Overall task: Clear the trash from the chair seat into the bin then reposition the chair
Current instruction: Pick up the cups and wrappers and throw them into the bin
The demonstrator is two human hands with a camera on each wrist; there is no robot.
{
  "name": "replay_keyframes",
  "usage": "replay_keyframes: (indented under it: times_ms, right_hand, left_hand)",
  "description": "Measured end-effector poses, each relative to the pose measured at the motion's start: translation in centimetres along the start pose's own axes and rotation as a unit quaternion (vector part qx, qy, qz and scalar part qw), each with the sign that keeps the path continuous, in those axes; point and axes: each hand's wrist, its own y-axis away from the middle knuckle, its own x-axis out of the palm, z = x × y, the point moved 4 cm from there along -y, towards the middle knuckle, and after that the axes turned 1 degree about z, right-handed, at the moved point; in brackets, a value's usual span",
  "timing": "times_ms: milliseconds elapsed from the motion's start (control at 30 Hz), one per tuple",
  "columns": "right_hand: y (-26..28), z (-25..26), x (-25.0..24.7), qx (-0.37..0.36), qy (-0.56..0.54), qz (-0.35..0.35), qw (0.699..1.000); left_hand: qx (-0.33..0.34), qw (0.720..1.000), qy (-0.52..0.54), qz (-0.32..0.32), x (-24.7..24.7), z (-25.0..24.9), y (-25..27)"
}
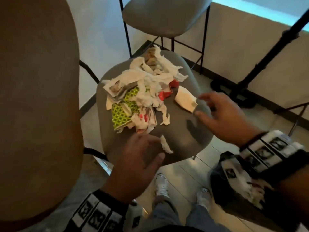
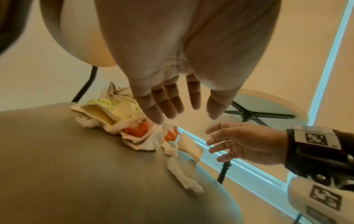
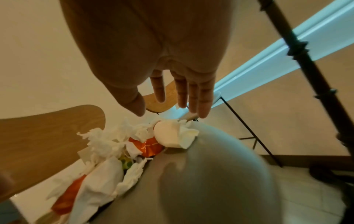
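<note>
Over the chair seat (image 1: 189, 131) both hands hover, left hand (image 1: 138, 163) and right hand (image 1: 222, 118), fingers spread, holding nothing. Trash pile (image 1: 142, 91) sits mid-seat; bin (image 1: 234, 181) on floor at right. Risk: loose tissue strip (image 1: 166, 144) near the edge slipping off when scooped. Count: two chairs, one bin, one pile.

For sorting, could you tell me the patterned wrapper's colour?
Yellow-green with a dark geometric print, clearest in the head view.
</note>
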Motion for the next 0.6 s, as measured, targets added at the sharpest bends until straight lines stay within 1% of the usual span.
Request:
replay_keyframes:
  times_ms: [100,133,200,267,367,433,500,600]
  right_hand:
    - [-4.1,2.4,1.0,0.009,0.033,-0.014,0.999]
    - [-5.1,2.8,1.5,0.016,0.040,-0.012,0.999]
    - [-6.4,2.8,2.5,0.033,0.055,0.006,0.998]
    - [-7.1,2.4,3.4,0.050,0.072,0.021,0.996]
    - [-7.1,1.7,4.2,0.060,0.112,0.021,0.992]
    - [-6.8,1.0,4.3,0.069,0.117,0.022,0.991]
    - [-6.6,0.3,4.2,0.079,0.104,0.019,0.991]
    - [-6.0,-0.4,3.9,0.083,0.067,0.000,0.994]
  left_hand:
    - [-0.014,0.995,-0.030,-0.094,-1.4,2.3,-1.4]
    - [-0.024,0.992,-0.037,-0.117,-1.7,2.8,-1.8]
    - [-0.049,0.987,-0.056,-0.141,-1.5,3.5,-3.0]
    - [-0.077,0.984,-0.079,-0.142,-1.0,3.9,-4.2]
    - [-0.124,0.981,-0.083,-0.126,-0.3,4.4,-5.8]
    - [-0.143,0.979,-0.088,-0.119,0.1,4.4,-6.5]
    - [-0.145,0.977,-0.103,-0.118,0.5,4.3,-7.0]
    - [-0.128,0.975,-0.124,-0.129,1.0,4.2,-7.3]
